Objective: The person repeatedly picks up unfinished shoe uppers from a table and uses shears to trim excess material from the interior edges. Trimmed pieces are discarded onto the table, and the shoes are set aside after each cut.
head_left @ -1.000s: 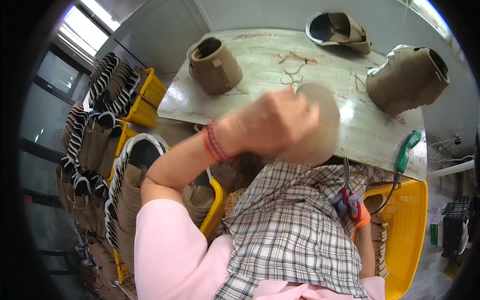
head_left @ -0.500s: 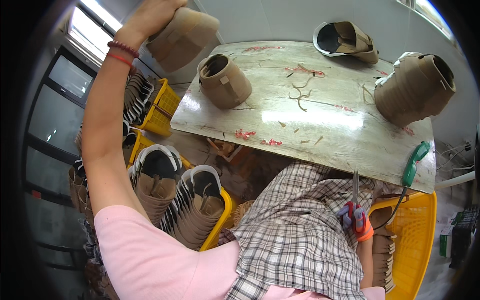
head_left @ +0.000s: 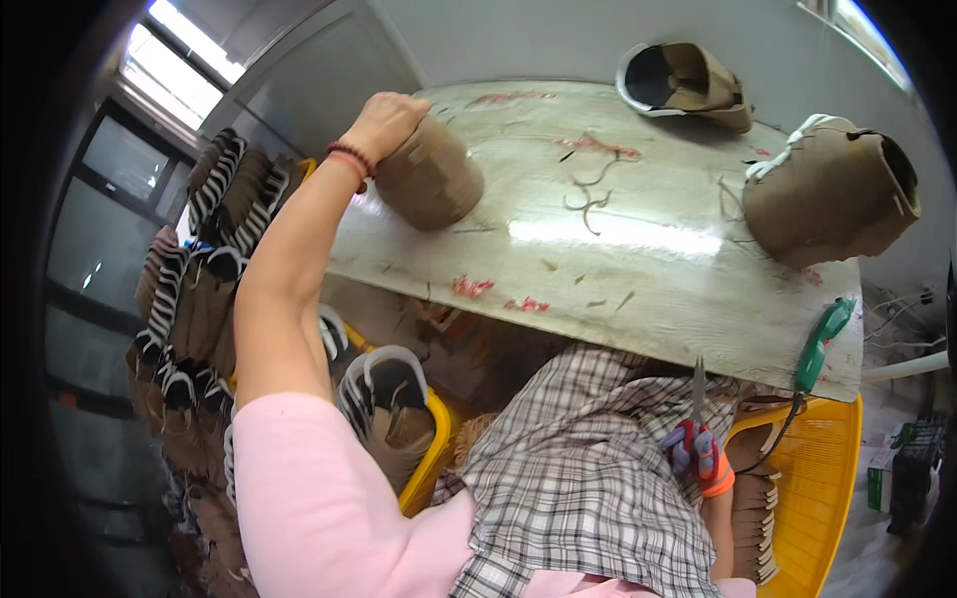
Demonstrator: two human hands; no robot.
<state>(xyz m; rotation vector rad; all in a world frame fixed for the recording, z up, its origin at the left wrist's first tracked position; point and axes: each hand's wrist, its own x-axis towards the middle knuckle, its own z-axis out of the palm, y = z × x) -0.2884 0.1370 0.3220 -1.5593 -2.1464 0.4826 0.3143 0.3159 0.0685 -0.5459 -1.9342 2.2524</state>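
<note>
My left hand (head_left: 387,125), with beaded and red bands at the wrist, grips the top rim of a brown shoe upper (head_left: 431,184). That upper stands at the table's left end, over the spot of another upper, which is now hidden. My right hand (head_left: 710,472), in a grey and orange glove, rests low at the right by my lap. It is closed round the red handles of a pair of scissors (head_left: 699,394), their blades pointing up toward the table edge. A single upper (head_left: 713,88) with black lining and white edge lies at the back.
A stack of nested uppers (head_left: 822,194) leans at the table's right. A green corded hand tool (head_left: 823,344) lies on the front right corner. Scraps and red marks dot the table (head_left: 658,289). Yellow baskets (head_left: 812,468) of uppers stand at both sides; more uppers (head_left: 189,299) pile up at left.
My left hand has come down and to the right with the brown upper, bringing it onto the one at the table's left end. My right hand still holds the scissors in about the same place.
</note>
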